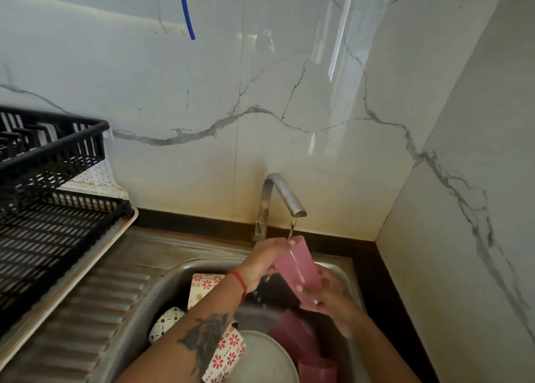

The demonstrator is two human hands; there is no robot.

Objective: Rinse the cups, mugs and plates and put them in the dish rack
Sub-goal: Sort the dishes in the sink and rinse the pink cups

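Far to the left of our hands sits the black dish rack (52, 180). The steel sink (170, 278) lies beneath them, holding patterned mugs (228, 351), a grey plate (260, 359) and more pink cups (292, 339). We hold one pink cup (296, 269) tilted under the tap (282, 197), between both hands. Our left hand (260, 262) grips its upper end at the water stream. Our right hand (330, 298) curls around its lower end.

Both hands gripping pink cup (295, 269) under faucet (282, 199), dishes in sink (173, 278)
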